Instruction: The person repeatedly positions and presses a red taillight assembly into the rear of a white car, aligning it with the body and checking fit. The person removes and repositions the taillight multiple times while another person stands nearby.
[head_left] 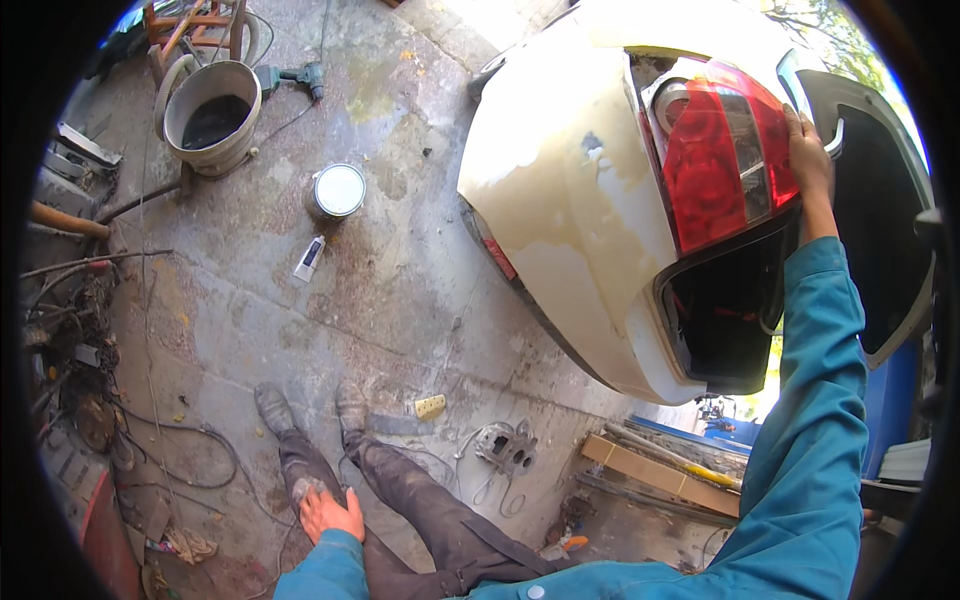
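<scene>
A red and clear tail light [705, 165] sits at the rear corner of a cream car [560, 200], with a gap along its upper left edge. My right hand [811, 168] is closed on the outer edge of this light, my arm stretched forward to it; some of the fingers are hidden. Beside it, the dark opening of the car's rear [725, 310] lies under the light. My left hand [331, 514] rests flat on my leg, fingers slightly apart, holding nothing. The car's paint is patchy, with dull sanded-looking areas.
On the concrete floor stand a round tin [339, 190], a small tube [309, 258], a bucket of dark liquid [211, 118] and a power tool [295, 78]. A yellow power strip [430, 407] lies near my feet. Cables and scrap line the left; a long cardboard box [655, 473] lies right.
</scene>
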